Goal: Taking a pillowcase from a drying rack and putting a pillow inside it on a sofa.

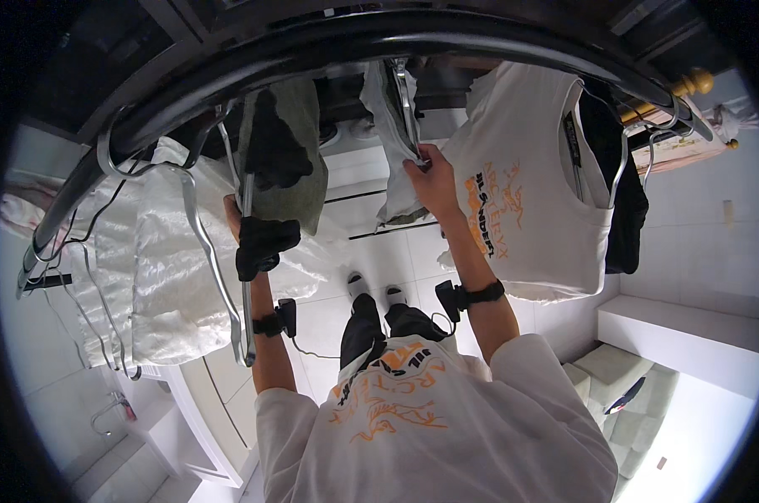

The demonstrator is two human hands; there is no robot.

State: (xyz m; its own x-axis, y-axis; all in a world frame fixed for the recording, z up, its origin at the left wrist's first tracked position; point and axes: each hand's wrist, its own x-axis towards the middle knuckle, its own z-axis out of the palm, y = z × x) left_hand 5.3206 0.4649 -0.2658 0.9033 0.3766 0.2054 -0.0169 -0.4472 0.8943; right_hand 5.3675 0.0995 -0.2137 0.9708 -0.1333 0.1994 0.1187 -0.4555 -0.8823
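A dark curved clothes rail (pixel 329 50) runs across the top of the view. My right hand (pixel 431 179) pinches a light grey cloth garment (pixel 392 151) that hangs by a metal hanger (pixel 407 94) from the rail. To its right hangs a white sleeveless shirt (pixel 536 188) with orange and black print. My left hand (pixel 231 217) is mostly hidden behind a metal hanger that bears black socks or similar dark cloth (pixel 266 242); its grip is not visible. Beside it hangs a grey-green garment (pixel 291 163).
Sheer white fabric (pixel 172 251) and empty metal hangers (pixel 206 251) hang at the left. Black garments (pixel 618 188) hang at the right. A white cabinet (pixel 209 415) stands at lower left, and a padded seat (pixel 631 390) at lower right.
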